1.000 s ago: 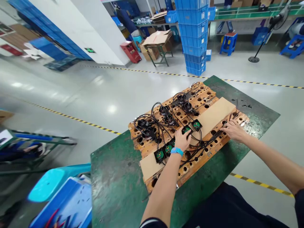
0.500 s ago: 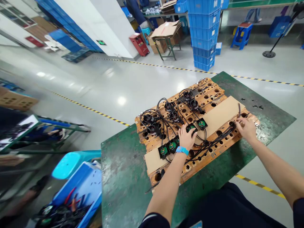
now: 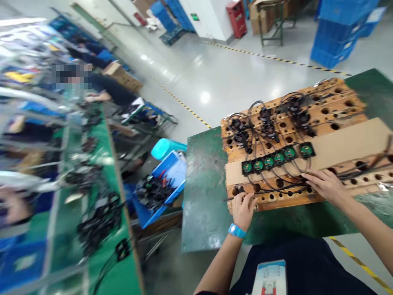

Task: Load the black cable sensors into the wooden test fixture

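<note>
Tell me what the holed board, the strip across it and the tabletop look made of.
Holed board: apparently wood, orange-brown and worn, with drilled round holes.
Strip: likely cardboard, flat matte tan, thin edge.
Tabletop: probably painted metal, green with dark scuffed patches; the base material is unclear.

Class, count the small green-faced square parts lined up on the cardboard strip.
6, in one row along the cardboard strip. Cables cross them; none seems hidden.

A wooden board (image 3: 334, 119) lies on the table (image 3: 202, 196); a bin (image 3: 159, 192) stands to its left.
</note>
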Demonstrator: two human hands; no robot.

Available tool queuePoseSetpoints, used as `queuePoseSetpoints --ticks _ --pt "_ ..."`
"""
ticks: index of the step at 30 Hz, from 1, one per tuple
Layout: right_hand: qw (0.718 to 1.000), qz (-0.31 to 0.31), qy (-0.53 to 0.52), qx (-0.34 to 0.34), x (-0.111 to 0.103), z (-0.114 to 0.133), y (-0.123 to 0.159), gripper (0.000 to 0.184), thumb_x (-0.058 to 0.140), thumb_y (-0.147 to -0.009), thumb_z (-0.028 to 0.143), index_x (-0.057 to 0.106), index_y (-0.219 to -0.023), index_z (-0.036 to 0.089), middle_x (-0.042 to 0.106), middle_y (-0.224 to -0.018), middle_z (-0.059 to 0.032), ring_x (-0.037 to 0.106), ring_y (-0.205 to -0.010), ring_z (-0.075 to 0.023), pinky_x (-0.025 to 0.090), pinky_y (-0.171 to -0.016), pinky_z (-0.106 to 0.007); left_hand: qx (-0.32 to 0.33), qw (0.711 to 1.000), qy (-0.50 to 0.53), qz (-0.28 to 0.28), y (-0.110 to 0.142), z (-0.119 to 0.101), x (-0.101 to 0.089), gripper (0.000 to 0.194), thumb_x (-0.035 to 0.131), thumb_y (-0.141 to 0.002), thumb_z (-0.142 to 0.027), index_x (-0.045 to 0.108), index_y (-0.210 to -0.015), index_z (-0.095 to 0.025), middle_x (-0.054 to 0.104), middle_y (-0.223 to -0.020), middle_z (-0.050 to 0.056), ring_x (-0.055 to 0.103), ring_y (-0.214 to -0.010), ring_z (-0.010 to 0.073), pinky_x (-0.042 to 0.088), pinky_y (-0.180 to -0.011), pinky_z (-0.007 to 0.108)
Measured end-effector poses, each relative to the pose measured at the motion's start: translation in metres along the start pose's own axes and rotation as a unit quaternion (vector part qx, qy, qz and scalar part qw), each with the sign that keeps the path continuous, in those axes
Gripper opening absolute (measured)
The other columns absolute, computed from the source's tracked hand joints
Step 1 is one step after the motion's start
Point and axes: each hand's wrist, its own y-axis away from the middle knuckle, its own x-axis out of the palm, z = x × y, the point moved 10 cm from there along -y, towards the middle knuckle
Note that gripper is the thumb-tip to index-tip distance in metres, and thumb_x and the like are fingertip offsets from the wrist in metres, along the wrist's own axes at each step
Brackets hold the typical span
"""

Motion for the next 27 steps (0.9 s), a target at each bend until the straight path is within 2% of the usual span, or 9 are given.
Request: queuePoseSetpoints --ticks 6,9,11,14,16,19,23,25,27 --pt "0.997 -0.015 -0.07 -0.014 0.028 -0.022 0.007 0.034 0.049 -0.1 0.044 0.066 -0.122 0.025 0.065 -0.124 -0.0111 0.058 -0.118 -0.0319 0.045 -0.098 -0.051 -0.088 0.995 0.046 -0.003 0.02 0.045 0.013 0.03 0.053 -0.098 -0.03 0.068 -0.123 -0.025 0.065 -0.121 0.009 0.062 -0.117 0.0203 0.055 -0.104 0.041" --pt "0.995 -0.016 -0.098 -0.029 0.027 -0.027 0.014 0.028 0.053 -0.097 0.044 0.068 -0.117 0.032 0.067 -0.119 -0.01 0.057 -0.12 -0.0346 0.043 -0.099 -0.054 -0.04 0.995 0.076 0.04 0.02 0.04 0.023 0.029 0.05 -0.099 -0.028 0.069 -0.121 -0.029 0.067 -0.124 0.005 0.06 -0.126 0.019 0.052 -0.11 0.041" --pt "0.995 -0.02 -0.097 -0.03 0.025 -0.026 0.015 0.025 0.055 -0.095 0.044 0.069 -0.114 0.034 0.068 -0.116 -0.0103 0.058 -0.12 -0.0353 0.042 -0.099 -0.055 -0.028 0.996 0.076 0.031 0.02 0.042 0.019 0.029 0.051 -0.099 -0.029 0.07 -0.12 -0.031 0.065 -0.129 0.005 0.055 -0.132 0.021 0.047 -0.115 0.045" --pt "0.995 -0.048 -0.084 0.0 0.019 -0.028 0.01 0.027 0.06 -0.093 0.049 0.067 -0.111 0.03 0.066 -0.12 -0.0109 0.062 -0.11 -0.0327 0.045 -0.097 -0.052 -0.162 0.984 0.047 -0.058 0.025 0.082 -0.002 0.031 0.055 -0.096 -0.037 0.066 -0.123 -0.027 0.057 -0.134 0.01 0.052 -0.132 0.0273 0.045 -0.115 0.053" --pt "0.996 -0.062 -0.069 0.017 0.016 -0.027 0.007 0.028 0.059 -0.094 0.051 0.066 -0.104 0.026 0.065 -0.121 -0.0107 0.063 -0.107 -0.0302 0.046 -0.094 -0.05 -0.242 0.965 0.051 -0.089 0.03 0.108 -0.01 0.037 0.055 -0.094 -0.04 0.06 -0.127 -0.025 0.054 -0.132 0.012 0.056 -0.126 0.0282 0.051 -0.109 0.051" --pt "0.996 -0.062 -0.045 0.041 0.013 -0.025 0.004 0.028 0.058 -0.095 0.05 0.067 -0.097 0.024 0.064 -0.118 -0.0101 0.062 -0.11 -0.0286 0.046 -0.093 -0.049 -0.241 0.964 0.083 -0.082 0.021 0.121 -0.012 0.034 0.05 -0.095 -0.039 0.055 -0.128 -0.031 0.05 -0.133 0.009 0.057 -0.125 0.0272 0.056 -0.105 0.048" --pt "0.989 -0.074 -0.057 0.116 0.003 -0.04 -0.007 0.03 0.06 -0.093 0.05 0.067 -0.105 0.024 0.065 -0.115 -0.0093 0.06 -0.112 -0.0267 0.046 -0.1 -0.047 -0.207 0.97 0.089 -0.095 -0.008 0.099 -0.02 0.033 0.046 -0.098 -0.042 0.053 -0.129 -0.031 0.045 -0.142 0.009 0.041 -0.141 0.0287 0.04 -0.12 0.054" --pt "0.976 -0.108 -0.067 0.178 -0.005 -0.061 -0.017 0.038 0.055 -0.095 0.048 0.063 -0.122 0.023 0.064 -0.122 -0.0114 0.057 -0.118 -0.0276 0.045 -0.107 -0.049 -0.151 0.981 0.091 -0.078 -0.036 0.061 -0.017 0.038 0.048 -0.098 -0.045 0.054 -0.132 -0.028 0.045 -0.145 0.01 0.038 -0.144 0.0282 0.036 -0.122 0.052" --pt "0.966 -0.13 -0.073 0.212 -0.007 -0.08 -0.03 0.047 0.048 -0.098 0.047 0.058 -0.135 0.02 0.06 -0.131 -0.014 0.055 -0.124 -0.0284 0.042 -0.112 -0.05 -0.056 0.994 0.09 -0.037 -0.072 0.003 -0.002 0.046 0.051 -0.097 -0.049 0.054 -0.137 -0.026 0.047 -0.148 0.012 0.038 -0.144 0.0288 0.035 -0.121 0.051"
